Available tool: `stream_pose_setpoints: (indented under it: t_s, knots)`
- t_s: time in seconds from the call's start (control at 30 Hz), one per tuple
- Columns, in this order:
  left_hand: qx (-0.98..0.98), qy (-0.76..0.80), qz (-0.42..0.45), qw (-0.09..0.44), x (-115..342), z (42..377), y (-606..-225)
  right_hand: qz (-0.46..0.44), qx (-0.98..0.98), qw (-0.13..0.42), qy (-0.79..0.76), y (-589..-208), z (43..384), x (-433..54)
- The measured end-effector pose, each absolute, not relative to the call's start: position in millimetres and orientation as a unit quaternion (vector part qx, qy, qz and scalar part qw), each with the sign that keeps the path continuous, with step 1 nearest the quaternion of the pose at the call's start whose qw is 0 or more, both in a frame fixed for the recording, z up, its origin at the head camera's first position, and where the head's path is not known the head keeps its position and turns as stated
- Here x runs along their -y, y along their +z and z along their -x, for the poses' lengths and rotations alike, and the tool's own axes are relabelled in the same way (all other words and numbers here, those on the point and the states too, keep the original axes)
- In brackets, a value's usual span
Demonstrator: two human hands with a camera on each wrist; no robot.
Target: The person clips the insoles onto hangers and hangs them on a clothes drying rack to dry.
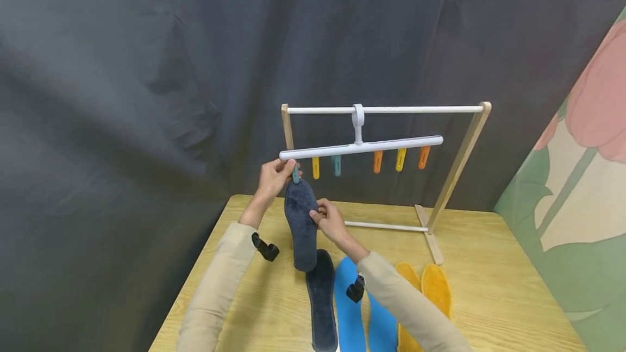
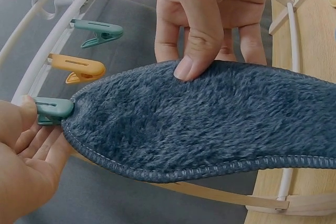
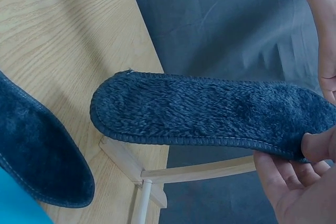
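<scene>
A dark blue fuzzy insole (image 1: 301, 227) hangs upright below the left end of a white clip hanger (image 1: 323, 151). My left hand (image 1: 274, 177) pinches the teal clip (image 2: 55, 108) at that end between thumb and fingers, and the insole's tip meets the clip's jaws. Partway down, my right hand (image 1: 332, 221) grips the insole's edge, thumb on the fuzzy face and fingers behind. The insole's lower end (image 3: 121, 106) hangs free above the table. A matching dark insole (image 1: 321, 303) lies on the tabletop below it.
The hanger hooks over a white rod (image 1: 420, 109) on a wooden stand (image 1: 457, 170). Yellow (image 1: 315, 168), teal (image 1: 337, 165) and orange clips (image 1: 377, 161) hang along it. Blue insoles (image 1: 348, 308) and yellow insoles (image 1: 437, 289) lie on the wooden table (image 1: 494, 265), partly behind the right sleeve.
</scene>
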State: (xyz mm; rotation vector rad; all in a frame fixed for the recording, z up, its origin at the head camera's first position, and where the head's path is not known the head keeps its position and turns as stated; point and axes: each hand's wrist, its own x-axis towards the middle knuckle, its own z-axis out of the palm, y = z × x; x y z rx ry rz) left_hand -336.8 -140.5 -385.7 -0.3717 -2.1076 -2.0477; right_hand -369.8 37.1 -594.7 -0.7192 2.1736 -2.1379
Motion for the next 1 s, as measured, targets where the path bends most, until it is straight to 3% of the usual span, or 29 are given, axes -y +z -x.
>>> stream_pose_setpoints:
  t_s: [0.17, 0.23, 0.4, 0.47, 0.63, 0.77, 1.0]
  knots:
    - [0.703, -0.694, 0.128, 0.092, 142, 336, -387, 0.200, -0.709, -0.005, -0.676, -527, 321, -34]
    - [0.700, -0.696, 0.127, 0.093, 143, 335, -388, 0.200, -0.712, -0.006, -0.673, -526, 319, -33]
    - [0.702, -0.694, 0.130, 0.094, 146, 334, -389, 0.253, -0.691, -0.031, -0.676, -585, 358, -30]
    - [0.714, -0.681, 0.128, 0.096, 147, 334, -390, 0.232, -0.694, -0.029, -0.681, -568, 349, -27]
    - [0.736, -0.657, 0.121, 0.105, 150, 334, -393, 0.157, -0.711, -0.010, -0.685, -479, 287, -20]
    - [0.741, -0.653, 0.118, 0.104, 153, 333, -396, 0.150, -0.722, -0.007, -0.675, -449, 263, -20]
    - [0.741, -0.654, 0.128, 0.078, 153, 322, -385, 0.148, -0.722, -0.018, -0.675, -475, 279, -18]
